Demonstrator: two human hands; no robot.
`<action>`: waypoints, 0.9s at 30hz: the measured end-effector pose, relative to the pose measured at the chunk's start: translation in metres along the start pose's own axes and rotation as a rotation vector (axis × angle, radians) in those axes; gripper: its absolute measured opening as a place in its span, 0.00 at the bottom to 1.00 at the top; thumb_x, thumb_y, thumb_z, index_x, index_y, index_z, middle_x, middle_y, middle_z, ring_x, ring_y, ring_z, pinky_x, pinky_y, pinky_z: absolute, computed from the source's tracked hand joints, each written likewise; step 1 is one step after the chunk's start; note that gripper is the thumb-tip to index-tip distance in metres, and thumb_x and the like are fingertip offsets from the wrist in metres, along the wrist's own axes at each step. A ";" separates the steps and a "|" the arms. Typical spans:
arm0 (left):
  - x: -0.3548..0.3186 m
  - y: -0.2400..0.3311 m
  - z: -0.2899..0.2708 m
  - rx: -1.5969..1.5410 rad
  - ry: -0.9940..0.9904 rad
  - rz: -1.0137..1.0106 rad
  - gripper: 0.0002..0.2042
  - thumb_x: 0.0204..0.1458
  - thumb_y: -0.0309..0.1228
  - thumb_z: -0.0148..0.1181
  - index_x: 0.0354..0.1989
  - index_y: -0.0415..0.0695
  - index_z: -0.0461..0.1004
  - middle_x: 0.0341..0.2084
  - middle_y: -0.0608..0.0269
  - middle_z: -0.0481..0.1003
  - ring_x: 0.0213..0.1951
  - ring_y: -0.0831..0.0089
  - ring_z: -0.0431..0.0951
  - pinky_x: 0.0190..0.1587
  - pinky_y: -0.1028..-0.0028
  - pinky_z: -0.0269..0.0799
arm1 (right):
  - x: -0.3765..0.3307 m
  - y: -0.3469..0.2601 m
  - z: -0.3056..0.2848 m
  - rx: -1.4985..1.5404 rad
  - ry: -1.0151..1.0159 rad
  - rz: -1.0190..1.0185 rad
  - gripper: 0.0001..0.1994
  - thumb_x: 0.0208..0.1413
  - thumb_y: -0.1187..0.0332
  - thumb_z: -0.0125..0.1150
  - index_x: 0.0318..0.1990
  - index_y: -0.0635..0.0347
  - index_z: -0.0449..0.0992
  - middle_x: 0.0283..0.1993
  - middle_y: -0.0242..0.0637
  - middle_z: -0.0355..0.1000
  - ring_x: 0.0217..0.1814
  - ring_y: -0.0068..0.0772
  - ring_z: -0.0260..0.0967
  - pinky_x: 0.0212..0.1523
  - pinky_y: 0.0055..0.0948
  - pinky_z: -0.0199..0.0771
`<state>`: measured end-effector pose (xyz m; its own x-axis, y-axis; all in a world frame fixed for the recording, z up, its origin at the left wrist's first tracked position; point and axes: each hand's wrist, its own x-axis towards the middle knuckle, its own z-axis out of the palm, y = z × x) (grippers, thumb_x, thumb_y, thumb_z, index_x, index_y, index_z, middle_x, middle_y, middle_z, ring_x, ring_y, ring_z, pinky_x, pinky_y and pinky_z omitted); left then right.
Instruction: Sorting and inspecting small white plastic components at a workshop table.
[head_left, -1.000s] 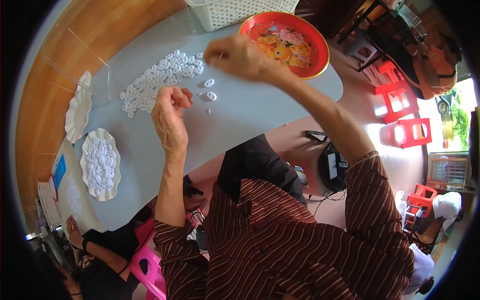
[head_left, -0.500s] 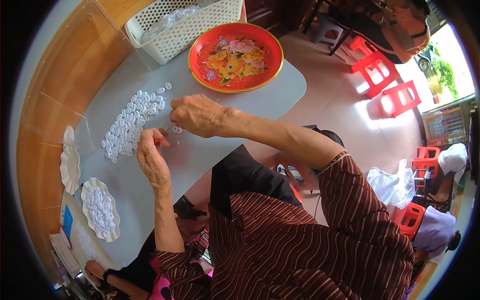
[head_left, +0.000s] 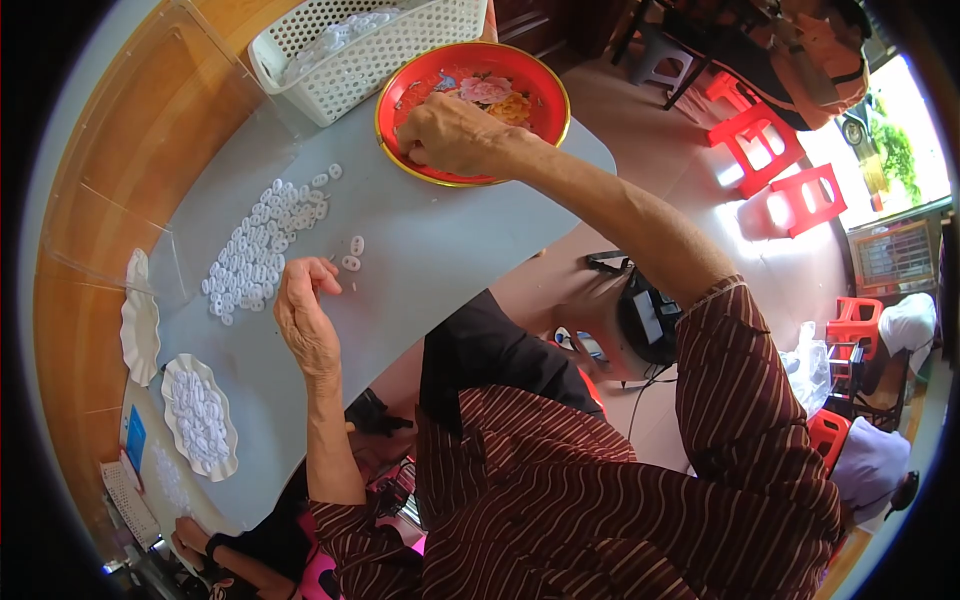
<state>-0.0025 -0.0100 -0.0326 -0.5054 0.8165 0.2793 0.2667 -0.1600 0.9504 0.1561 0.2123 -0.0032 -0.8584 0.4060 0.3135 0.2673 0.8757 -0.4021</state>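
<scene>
My right hand (head_left: 455, 135) is over the left part of a round red tray (head_left: 556, 125) with a gold rim and a flower print. Its fingers are bent together and pointing down; whatever they pinch is hidden. A few tiny pale bits lie in the tray. My left hand (head_left: 308, 315) rests at the table with fingers curled toward the thumb, and I cannot make out anything between them. Just right of its fingertips lie two small white oval plastic pieces with holes (head_left: 351, 263). A pile of the same pieces (head_left: 250, 250) spreads beyond my left hand.
A white perforated basket (head_left: 370, 75) with more white pieces stands behind the tray. On the grey table (head_left: 420, 250), a wavy-edged white dish (head_left: 232, 455) holds several pieces; another such dish (head_left: 141, 330) is farther left. Another person's hand (head_left: 188, 540) shows at lower left. Red stools (head_left: 755, 150) stand right.
My right hand has moved from beside my left hand up and right to the tray. A second white piece now shows beside the first. My left hand has barely moved.
</scene>
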 end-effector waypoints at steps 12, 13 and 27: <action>0.000 0.009 0.007 0.044 -0.027 0.005 0.20 0.61 0.40 0.39 0.22 0.38 0.64 0.19 0.62 0.66 0.30 0.69 0.68 0.38 0.71 0.64 | 0.007 0.019 -0.016 -0.009 -0.149 0.010 0.05 0.45 0.77 0.54 0.27 0.65 0.77 0.24 0.45 0.73 0.26 0.41 0.72 0.31 0.36 0.71; 0.000 0.009 0.006 0.060 -0.026 -0.007 0.20 0.61 0.40 0.39 0.22 0.38 0.64 0.19 0.62 0.66 0.30 0.69 0.68 0.38 0.71 0.64 | 0.008 0.018 -0.017 0.064 -0.152 0.005 0.05 0.45 0.77 0.54 0.28 0.65 0.78 0.25 0.45 0.74 0.26 0.40 0.72 0.31 0.36 0.71; -0.001 0.010 0.009 0.101 -0.033 -0.025 0.20 0.61 0.40 0.39 0.22 0.39 0.65 0.19 0.63 0.66 0.29 0.71 0.68 0.37 0.71 0.63 | 0.013 -0.025 -0.027 -0.261 -0.289 0.149 0.08 0.44 0.76 0.55 0.33 0.68 0.76 0.32 0.53 0.74 0.36 0.49 0.75 0.34 0.42 0.75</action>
<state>0.0085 -0.0073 -0.0244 -0.4863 0.8376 0.2490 0.3364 -0.0836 0.9380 0.1501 0.2030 0.0345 -0.8795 0.4759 -0.0013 0.4682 0.8648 -0.1814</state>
